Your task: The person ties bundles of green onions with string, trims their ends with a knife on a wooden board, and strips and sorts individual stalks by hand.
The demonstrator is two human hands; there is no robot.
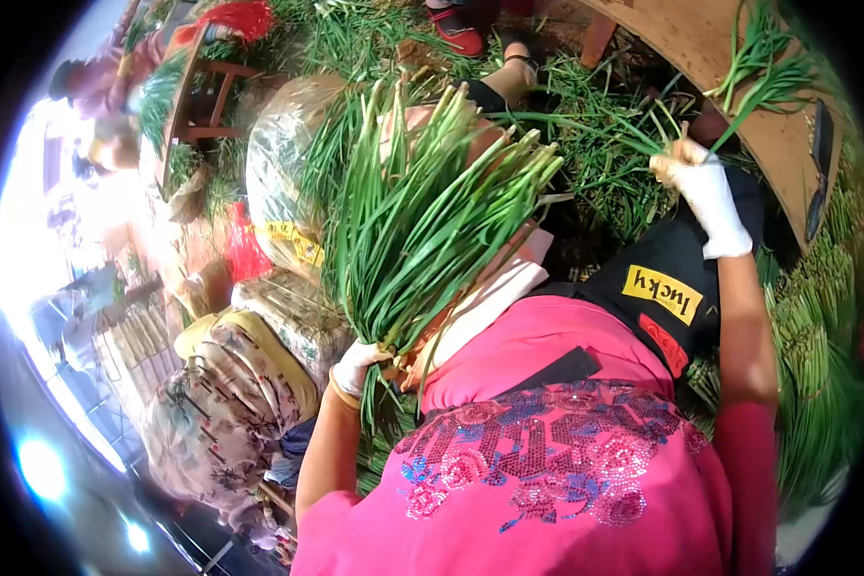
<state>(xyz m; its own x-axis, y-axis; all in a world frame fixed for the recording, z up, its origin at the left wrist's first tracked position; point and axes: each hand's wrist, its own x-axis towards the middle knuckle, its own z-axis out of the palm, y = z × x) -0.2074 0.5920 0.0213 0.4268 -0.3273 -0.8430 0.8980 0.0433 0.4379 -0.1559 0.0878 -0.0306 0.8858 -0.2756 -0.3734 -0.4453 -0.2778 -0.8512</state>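
Note:
A big bunch of long green leaves with pale stalk ends, like garlic chives, leans across my lap with its pale ends pointing up and away. My left hand, in a white glove, is closed around its lower, leafy end. Over on the right, my right hand, in a white glove with brownish fingertips, is closed on a few loose chive stalks. These stalks stretch out to the left, towards the bunch. The two hands are well apart.
Loose greens litter the floor ahead. A wooden table curves past at upper right, with a small bundle of chives and a dark blade-like tool. A clear plastic sack stands left. Another person sits at lower left.

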